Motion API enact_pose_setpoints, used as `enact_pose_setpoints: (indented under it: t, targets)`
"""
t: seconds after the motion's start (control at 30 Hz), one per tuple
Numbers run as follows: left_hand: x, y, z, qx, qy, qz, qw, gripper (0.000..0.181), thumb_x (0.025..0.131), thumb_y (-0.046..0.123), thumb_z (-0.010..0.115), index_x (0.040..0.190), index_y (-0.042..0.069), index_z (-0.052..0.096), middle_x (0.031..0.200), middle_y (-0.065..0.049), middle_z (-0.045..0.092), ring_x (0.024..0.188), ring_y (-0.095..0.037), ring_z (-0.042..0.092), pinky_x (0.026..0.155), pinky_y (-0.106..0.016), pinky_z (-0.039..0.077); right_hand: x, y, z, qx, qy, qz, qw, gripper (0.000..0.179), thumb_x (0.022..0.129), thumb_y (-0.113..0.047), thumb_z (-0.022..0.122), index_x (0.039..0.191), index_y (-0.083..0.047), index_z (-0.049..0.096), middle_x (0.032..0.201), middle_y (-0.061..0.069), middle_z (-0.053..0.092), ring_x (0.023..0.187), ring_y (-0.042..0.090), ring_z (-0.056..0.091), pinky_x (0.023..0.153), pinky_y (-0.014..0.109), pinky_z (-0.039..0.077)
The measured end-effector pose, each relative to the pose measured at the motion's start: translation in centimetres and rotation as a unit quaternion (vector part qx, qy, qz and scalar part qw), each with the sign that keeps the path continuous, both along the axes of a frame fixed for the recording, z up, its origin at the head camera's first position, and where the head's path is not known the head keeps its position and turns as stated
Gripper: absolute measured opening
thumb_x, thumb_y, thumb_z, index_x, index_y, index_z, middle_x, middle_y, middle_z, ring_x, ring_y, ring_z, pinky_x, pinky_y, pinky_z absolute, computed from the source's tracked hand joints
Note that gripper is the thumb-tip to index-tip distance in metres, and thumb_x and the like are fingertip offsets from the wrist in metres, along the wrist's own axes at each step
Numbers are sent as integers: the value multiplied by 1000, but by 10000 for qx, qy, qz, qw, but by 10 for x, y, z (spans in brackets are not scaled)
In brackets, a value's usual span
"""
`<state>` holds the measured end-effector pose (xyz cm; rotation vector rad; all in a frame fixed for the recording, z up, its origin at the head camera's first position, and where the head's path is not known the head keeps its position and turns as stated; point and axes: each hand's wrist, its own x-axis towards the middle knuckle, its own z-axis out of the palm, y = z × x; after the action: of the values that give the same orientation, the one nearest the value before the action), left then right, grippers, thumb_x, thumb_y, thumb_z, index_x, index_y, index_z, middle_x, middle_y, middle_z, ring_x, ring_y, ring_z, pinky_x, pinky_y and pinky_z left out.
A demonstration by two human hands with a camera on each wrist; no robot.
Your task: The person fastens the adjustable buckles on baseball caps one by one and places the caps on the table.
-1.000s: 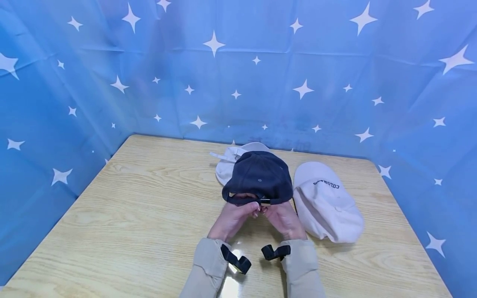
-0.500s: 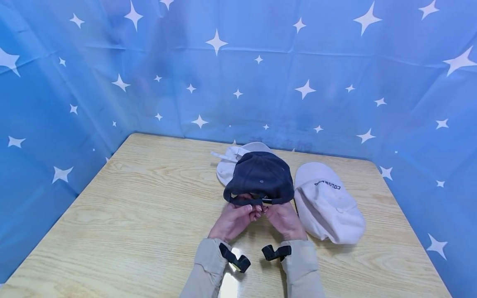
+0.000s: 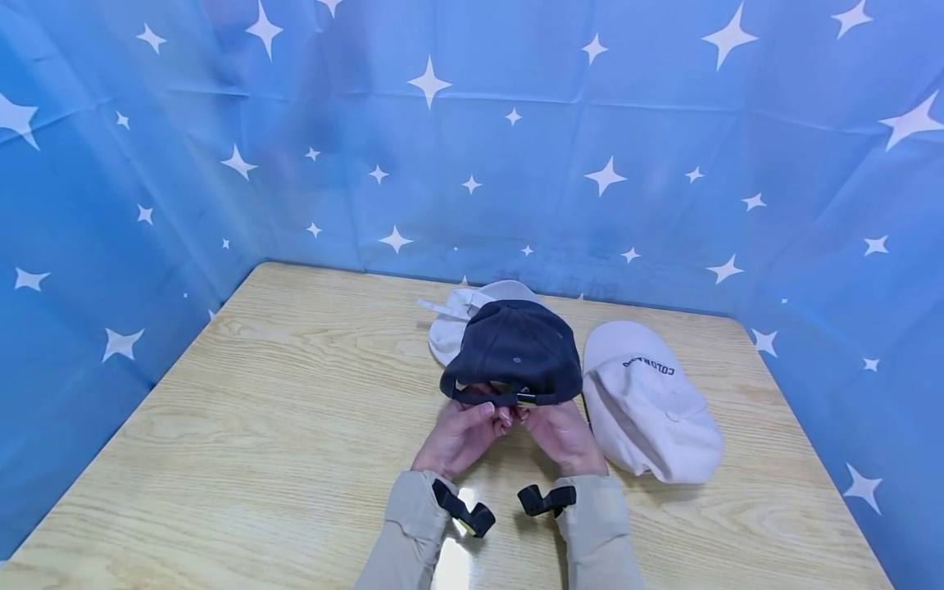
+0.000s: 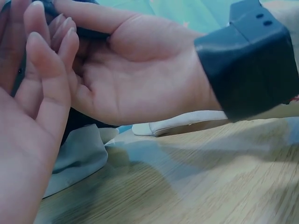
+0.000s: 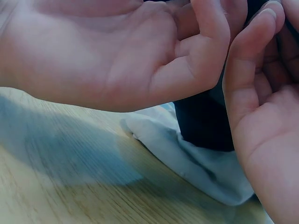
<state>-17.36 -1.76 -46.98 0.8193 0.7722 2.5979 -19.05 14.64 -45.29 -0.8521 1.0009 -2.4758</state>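
Note:
A navy baseball cap (image 3: pixel 519 348) is held over the middle of the table in the head view, its back strap with a metal buckle (image 3: pixel 526 399) facing me. My left hand (image 3: pixel 460 434) grips the strap from the left, thumb on top of it. From the right, my right hand (image 3: pixel 564 434) pinches the strap beside the buckle. Both hands' fingertips almost meet under the strap. In the left wrist view the fingers of my left hand (image 4: pixel 32 130) curl up near my right hand (image 4: pixel 145 70). The cap's brim is hidden behind its crown.
Behind the navy cap lies a white cap (image 3: pixel 446 336), partly covered by it, its strap sticking out to the left. An off-white cap (image 3: pixel 649 410) with dark lettering lies close by my right hand. The wooden table (image 3: pixel 258 442) meets a blue star-patterned cloth (image 3: pixel 332 123) behind.
My left thumb has shifted a little on the strap, lifting off and coming back onto it. The navy cap and my right hand have stayed nearly in place.

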Motion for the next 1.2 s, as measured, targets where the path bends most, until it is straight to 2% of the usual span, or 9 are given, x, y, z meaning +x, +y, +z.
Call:
enact_pose_setpoints:
  t: [0.17,0.3,0.57,0.73,0.9,1.1,1.2]
  targets:
    - [0,1,1,81,-55,16,10000,9,85,8,57,92,9,63,82,-2,64,77,-13,58,73,-26,43,0,1,-1,46,-70,1,10000,46,79,23,34,97,-8,62,83,2,60,74,15,54,69,24,44]
    - [-1,1,2,35,-54,77,9999,8,85,9,58,91,10,62,81,-1,63,76,-12,57,72,-26,43,-1,1,-2,46,-48,-15,10000,43,77,23,37,95,-7,63,81,3,60,74,15,54,69,24,44]
    - [-1,3,2,-33,5,210,9998,4,87,9,55,88,9,58,71,0,55,68,-12,49,65,-24,37,-1,-1,-1,120,-128,-119,9998,43,80,20,36,99,-9,61,87,1,60,74,15,54,69,24,45]
    - [0,4,3,-25,-133,356,9993,1,86,8,57,85,8,57,70,0,55,66,-13,48,63,-24,38,0,-2,-1,226,-182,-179,9994,41,82,19,37,98,-10,61,87,1,60,74,14,55,68,24,45]
    - [2,5,4,-115,-287,409,9987,3,85,7,58,82,5,58,70,-1,57,67,-14,50,65,-25,41,0,-2,0,309,-139,-121,9994,37,86,16,37,94,-9,63,83,2,61,75,13,57,71,23,46]
    - [2,6,4,-370,-247,499,9978,12,85,2,52,81,8,62,71,0,58,68,-13,52,69,-26,43,-1,-3,1,434,-70,-149,9989,30,88,10,42,95,-9,63,84,3,62,75,14,57,71,24,47]
    - [2,6,4,-469,-267,528,9971,11,84,2,53,82,8,62,72,0,59,69,-12,53,68,-25,43,-1,-2,1,451,6,-139,9989,29,89,9,42,96,-9,63,85,3,62,75,15,58,70,24,47]
